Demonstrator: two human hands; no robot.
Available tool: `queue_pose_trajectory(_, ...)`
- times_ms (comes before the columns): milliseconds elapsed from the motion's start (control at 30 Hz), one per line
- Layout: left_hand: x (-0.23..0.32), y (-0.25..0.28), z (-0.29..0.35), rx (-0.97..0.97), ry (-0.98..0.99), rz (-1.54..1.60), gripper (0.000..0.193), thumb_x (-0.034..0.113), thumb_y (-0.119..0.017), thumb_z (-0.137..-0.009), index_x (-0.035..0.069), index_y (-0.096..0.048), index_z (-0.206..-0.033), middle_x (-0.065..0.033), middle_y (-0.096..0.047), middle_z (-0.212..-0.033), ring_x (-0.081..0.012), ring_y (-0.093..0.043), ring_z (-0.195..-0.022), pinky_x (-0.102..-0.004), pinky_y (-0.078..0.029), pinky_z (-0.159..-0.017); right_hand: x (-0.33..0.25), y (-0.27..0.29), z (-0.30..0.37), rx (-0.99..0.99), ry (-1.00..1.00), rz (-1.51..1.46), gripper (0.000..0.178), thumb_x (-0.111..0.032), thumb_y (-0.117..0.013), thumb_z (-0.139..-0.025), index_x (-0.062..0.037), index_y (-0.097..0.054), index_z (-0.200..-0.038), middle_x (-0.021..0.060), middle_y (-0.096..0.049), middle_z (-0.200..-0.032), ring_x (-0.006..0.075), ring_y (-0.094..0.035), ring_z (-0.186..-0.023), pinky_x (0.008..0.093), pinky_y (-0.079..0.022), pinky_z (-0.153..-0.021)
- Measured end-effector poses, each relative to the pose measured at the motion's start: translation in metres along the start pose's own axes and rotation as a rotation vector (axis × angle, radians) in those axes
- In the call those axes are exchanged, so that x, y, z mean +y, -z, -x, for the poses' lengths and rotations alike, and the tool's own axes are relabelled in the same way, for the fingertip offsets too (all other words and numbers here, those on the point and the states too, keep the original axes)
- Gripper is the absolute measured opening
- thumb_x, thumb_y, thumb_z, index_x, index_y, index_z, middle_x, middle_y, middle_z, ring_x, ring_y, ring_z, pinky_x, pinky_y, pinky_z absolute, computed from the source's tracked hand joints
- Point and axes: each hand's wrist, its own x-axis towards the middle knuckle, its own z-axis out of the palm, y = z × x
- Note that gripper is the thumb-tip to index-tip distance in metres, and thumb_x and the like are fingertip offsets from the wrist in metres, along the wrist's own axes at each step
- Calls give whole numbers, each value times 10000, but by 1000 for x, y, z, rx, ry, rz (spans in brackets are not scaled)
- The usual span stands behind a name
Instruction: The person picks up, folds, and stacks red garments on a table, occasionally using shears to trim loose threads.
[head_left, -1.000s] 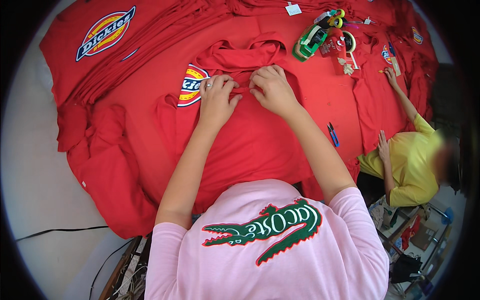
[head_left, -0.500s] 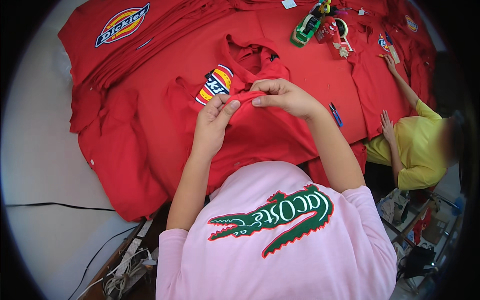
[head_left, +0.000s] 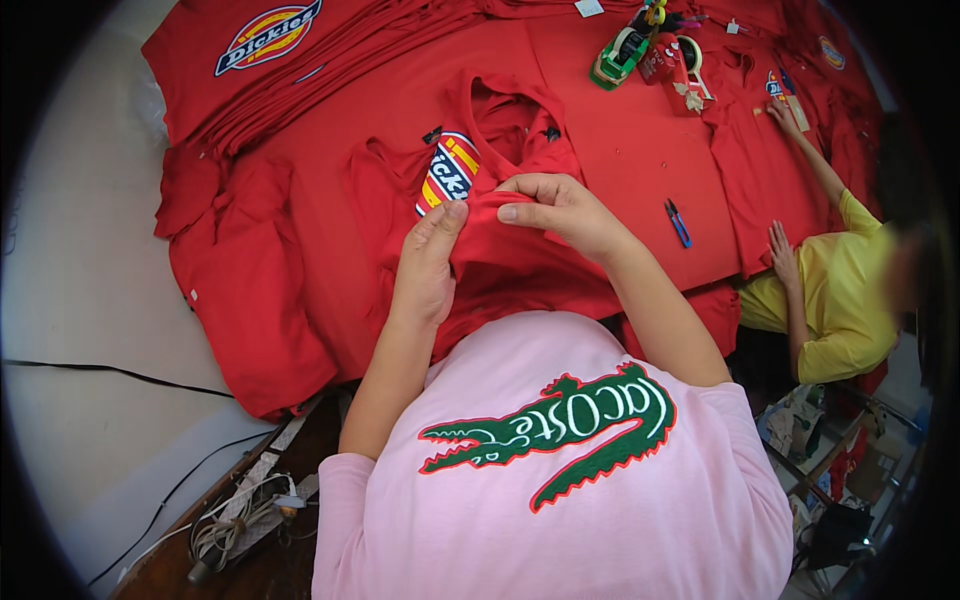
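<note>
A red shirt (head_left: 535, 270) with a printed oval logo in yellow, white and blue lies bunched in front of me, its neck opening facing away. Near the logo's lower end, my left hand (head_left: 430, 262) pinches a fold of the fabric, thumb on top. My right hand (head_left: 570, 212) grips the same shirt a little to the right, thumb and fingers closed on the cloth. A short stretch of red fabric spans the gap between the two hands. The fingers of my left hand are partly hidden behind the cloth.
Blue-handled thread snips (head_left: 677, 222) lie right of my right arm. Farther back stand a green tape dispenser (head_left: 612, 68) and a red one (head_left: 688, 85). Layered red shirts (head_left: 330, 75) cover the far left. At right, a person in yellow (head_left: 840, 290) handles another red shirt. Cables (head_left: 235, 535) hang lower left.
My hands have moved slightly apart while keeping their pinch on the shirt, and the cloth between them has shifted. More of the logo's lower part shows. The whole view has shifted a little.
</note>
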Motion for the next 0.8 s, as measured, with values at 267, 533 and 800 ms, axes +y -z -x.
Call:
queue_pose_trajectory(267,-10,8,-4,-35,-50,-81,292,250,-626,-1054,16,-680,-1221,-57,-712,-1187,-124,-658,-1074,-301,-504,-982,19,10,-4,17,-3,-168,250,-157,-732,-960,-10,-725,-1162,18,-731,-1061,77,-650,-991,245,-491,-933)
queue_pose_trajectory(533,-10,12,-4,-19,-65,-61,266,233,-642,-1045,16,-695,-1190,-54,-719,-1167,-128,-655,-1076,-300,-499,-981,21,8,-8,32,-61,-307,233,-114,-713,-959,-12,-722,-1168,29,-737,-1080,93,-665,-1014,246,-497,-957)
queue_pose_trajectory(800,-2,2,-10,32,-36,-30,172,165,-701,-1004,44,-726,-1124,-18,-729,-1082,-79,-642,-1019,-254,-489,-952,13,3,-18,162,-139,-180,193,-163,-752,-938,-19,-758,-1067,36,-750,-1039,93,-664,-1026,243,-488,-961)
